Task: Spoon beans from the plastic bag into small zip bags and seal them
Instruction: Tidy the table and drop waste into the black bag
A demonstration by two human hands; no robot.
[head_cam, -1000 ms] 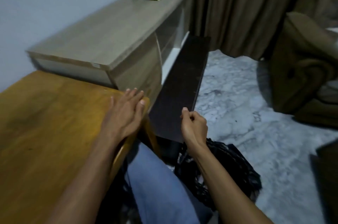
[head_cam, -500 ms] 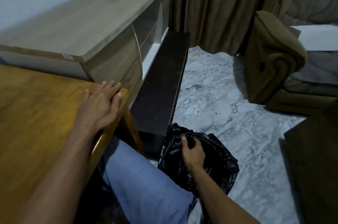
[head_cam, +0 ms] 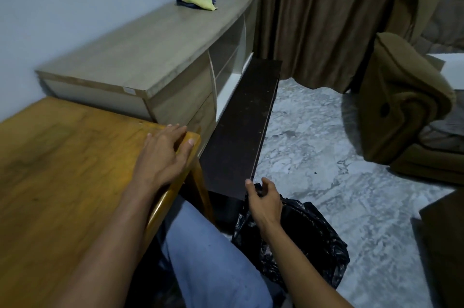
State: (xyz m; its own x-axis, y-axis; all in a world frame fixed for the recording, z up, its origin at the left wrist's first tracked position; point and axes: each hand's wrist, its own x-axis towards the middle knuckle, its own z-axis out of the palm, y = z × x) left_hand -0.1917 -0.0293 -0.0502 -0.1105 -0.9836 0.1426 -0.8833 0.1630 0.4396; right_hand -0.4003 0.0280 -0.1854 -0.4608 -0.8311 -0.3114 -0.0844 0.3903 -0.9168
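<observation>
A crumpled black plastic bag [head_cam: 306, 240] sits on the marble floor beside my right leg. My right hand [head_cam: 265, 201] is at the bag's top edge, fingers curled around the gathered plastic. My left hand [head_cam: 163, 154] lies flat, fingers spread, on the near right corner of the yellow wooden table [head_cam: 62, 182] and holds nothing. The bag's contents are hidden. No beans, spoon or zip bags are in view.
A long dark board [head_cam: 246, 126] lies just beyond the bag, along a low light-wood cabinet [head_cam: 150, 56] with a blue and yellow cloth [head_cam: 198, 1] on top. A brown armchair [head_cam: 401, 111] stands at the right, and dark furniture [head_cam: 447, 245] at the lower right.
My right hand went down from mid-air to the black bag, took hold of its top, and has lifted slightly. My left hand stayed on the table corner. The camera swung.
</observation>
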